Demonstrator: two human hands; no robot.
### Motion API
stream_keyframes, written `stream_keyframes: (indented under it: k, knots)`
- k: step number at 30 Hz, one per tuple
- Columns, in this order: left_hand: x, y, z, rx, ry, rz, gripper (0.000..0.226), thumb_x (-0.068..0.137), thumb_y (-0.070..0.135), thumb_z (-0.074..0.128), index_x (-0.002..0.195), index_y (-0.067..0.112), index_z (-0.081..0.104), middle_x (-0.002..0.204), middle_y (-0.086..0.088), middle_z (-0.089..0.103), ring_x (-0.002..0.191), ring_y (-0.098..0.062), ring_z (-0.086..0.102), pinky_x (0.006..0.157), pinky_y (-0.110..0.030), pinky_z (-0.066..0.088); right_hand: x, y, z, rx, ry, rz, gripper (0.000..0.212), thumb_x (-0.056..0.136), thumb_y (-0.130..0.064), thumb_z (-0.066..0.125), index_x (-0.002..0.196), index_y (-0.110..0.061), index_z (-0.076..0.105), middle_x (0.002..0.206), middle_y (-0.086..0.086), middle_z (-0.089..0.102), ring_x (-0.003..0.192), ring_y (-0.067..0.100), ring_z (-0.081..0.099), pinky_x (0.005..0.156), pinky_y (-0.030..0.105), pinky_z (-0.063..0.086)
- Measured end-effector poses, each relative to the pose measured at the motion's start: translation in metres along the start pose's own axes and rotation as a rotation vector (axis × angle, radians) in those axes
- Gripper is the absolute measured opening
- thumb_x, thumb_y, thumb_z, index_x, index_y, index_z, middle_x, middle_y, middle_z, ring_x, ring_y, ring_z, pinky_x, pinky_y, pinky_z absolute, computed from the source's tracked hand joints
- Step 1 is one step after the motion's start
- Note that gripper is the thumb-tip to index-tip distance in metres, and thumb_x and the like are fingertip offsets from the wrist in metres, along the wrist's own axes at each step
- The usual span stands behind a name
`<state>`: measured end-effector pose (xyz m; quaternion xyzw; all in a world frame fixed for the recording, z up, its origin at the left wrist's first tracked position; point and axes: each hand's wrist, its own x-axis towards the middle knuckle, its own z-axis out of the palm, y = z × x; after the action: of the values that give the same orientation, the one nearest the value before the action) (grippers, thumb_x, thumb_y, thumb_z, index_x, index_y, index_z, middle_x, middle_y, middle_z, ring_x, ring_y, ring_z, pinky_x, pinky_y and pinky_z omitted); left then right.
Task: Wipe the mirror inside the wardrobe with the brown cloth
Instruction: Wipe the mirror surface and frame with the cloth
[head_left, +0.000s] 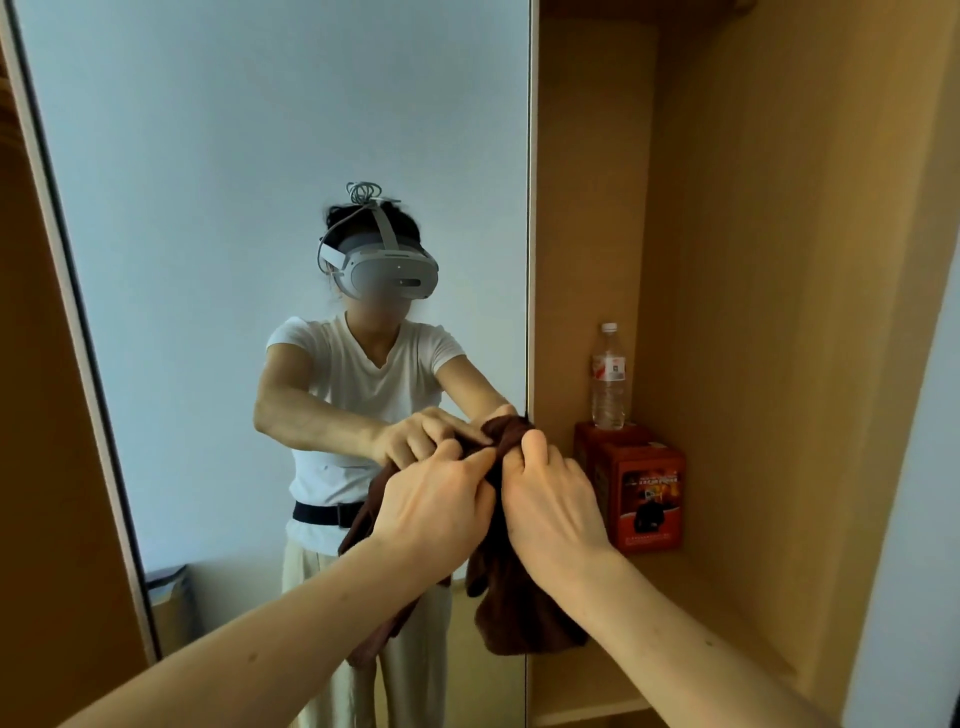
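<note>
Stood close before the mirror (234, 156), a tall pane set in the left part of the wardrobe (779, 260). Held the brown cloth (519, 597) with both hands, just at the right edge of the glass. Pinched a fold near the top of the cloth with the left hand (436, 509), thumb and forefinger closed together on it; could not see the other fingers, which were curled under the palm. Gripped the bunched top of the cloth with the right hand (550, 499), fingers wrapped round the fabric on the far side, thumb pointing up along it. Had the two hands side by side, very near or touching. Let the rest of the cloth hang loose below the right wrist, in front of the open wooden compartment. Could not tell whether the cloth touched the glass.

Saw in the mirror the same hands and cloth reflected, with a white shirt, a dark belt and a white headset (384, 270). Saw in the compartment to the right two red boxes (644, 493) in the back corner, and a clear water bottle (609, 379) upright on the rear one, near the cloth but apart from it.
</note>
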<state>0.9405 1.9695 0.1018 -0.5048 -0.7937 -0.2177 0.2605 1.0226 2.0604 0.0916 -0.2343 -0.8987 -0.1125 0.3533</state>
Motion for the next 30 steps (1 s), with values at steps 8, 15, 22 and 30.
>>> stream_keyframes:
  k: [8, 15, 22, 30]
  knots:
    - [0.040, 0.002, -0.026, 0.018, 0.224, 0.053, 0.034, 0.093, 0.024, 0.041, 0.119, 0.025, 0.061, 0.096, -0.007, 0.059, 0.084, -0.029, 0.055, 0.063, -0.034, 0.043, 0.049, 0.003, -0.049, -0.030, 0.107, -0.057, 0.028, 0.097, -0.011, 0.035, 0.122, -0.005, 0.046, 0.119, 0.012, 0.041, 0.100, 0.027, 0.050, 0.082, 0.034, 0.040]
    - [0.005, -0.012, 0.001, 0.105, 0.096, 0.128, 0.049, 0.082, 0.036, 0.028, 0.109, 0.026, 0.067, 0.073, -0.001, 0.050, 0.046, -0.024, 0.051, 0.036, -0.027, 0.033, 0.009, -0.001, -0.006, 0.013, 0.048, -0.046, 0.015, 0.068, -0.004, 0.063, 0.082, -0.002, 0.066, 0.077, 0.012, 0.054, 0.057, 0.026, 0.055, 0.050, 0.035, 0.047]
    - [0.040, -0.003, -0.026, 0.067, 0.227, 0.081, 0.042, 0.091, 0.032, 0.033, 0.125, 0.029, 0.058, 0.099, -0.007, 0.057, 0.081, -0.029, 0.051, 0.064, -0.037, 0.046, 0.049, 0.008, -0.041, 0.001, 0.175, -0.085, 0.027, 0.098, -0.012, 0.037, 0.122, -0.005, 0.048, 0.117, 0.012, 0.043, 0.097, 0.026, 0.052, 0.080, 0.032, 0.041]
    - [-0.011, -0.017, 0.005, 0.189, -0.191, 0.068, 0.044, 0.095, 0.033, 0.037, 0.137, 0.046, 0.042, 0.103, 0.001, 0.051, 0.088, -0.023, 0.057, 0.063, -0.029, 0.039, -0.024, 0.017, -0.005, 0.077, -0.196, -0.225, 0.018, 0.084, -0.004, 0.059, 0.102, -0.008, 0.059, 0.101, 0.008, 0.048, 0.085, 0.027, 0.055, 0.067, 0.034, 0.043]
